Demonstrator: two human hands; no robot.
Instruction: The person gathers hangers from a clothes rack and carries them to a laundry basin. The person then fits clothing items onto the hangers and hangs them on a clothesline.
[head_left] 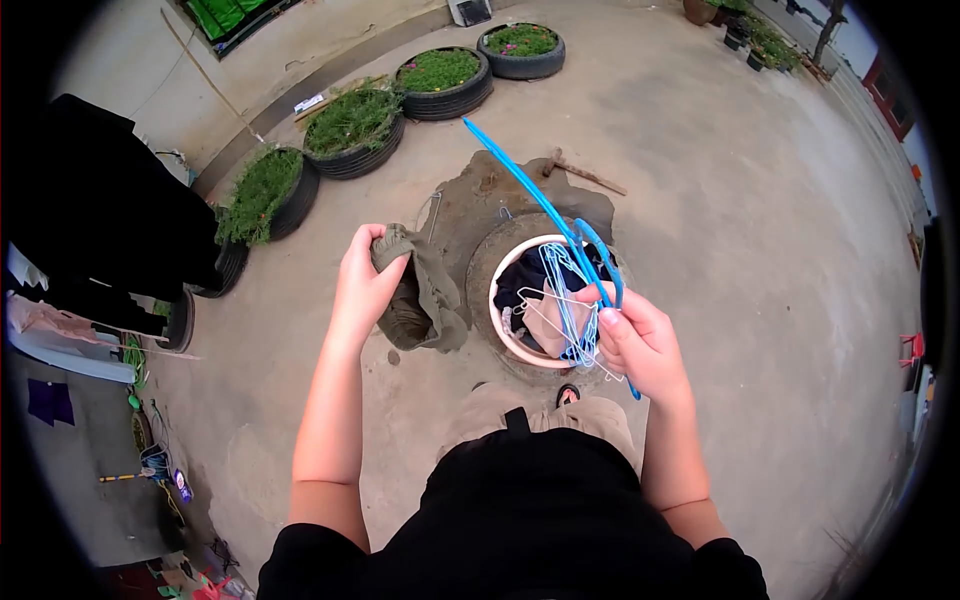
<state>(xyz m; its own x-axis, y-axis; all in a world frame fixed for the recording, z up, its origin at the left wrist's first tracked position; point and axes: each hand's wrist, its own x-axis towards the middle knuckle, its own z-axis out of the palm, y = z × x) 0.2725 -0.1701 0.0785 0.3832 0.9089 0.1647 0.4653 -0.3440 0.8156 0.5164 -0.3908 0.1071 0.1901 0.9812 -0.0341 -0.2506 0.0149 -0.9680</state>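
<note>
My left hand (366, 285) is closed on the bunched edge of an olive-green garment (440, 295), which hangs partly open below it. What kind of garment it is cannot be told. In my right hand (645, 345) is a bright blue clothes hanger (527, 185), tilted with its long end pointing up and left. Below that hand stands a round pale basin (498, 318) holding dark and beige clothes (540, 322). Thin blue and white hangers (566, 275) lie across the clothes, close to my right fingers.
The basin rests on a round raised slab with wet concrete (470, 200) around it. A wooden stick (592, 178) lies beyond. Tyre planters (445, 100) line the wall. Dark clothes (110, 200) hang at the left, and a small red chair (911, 348) is at far right.
</note>
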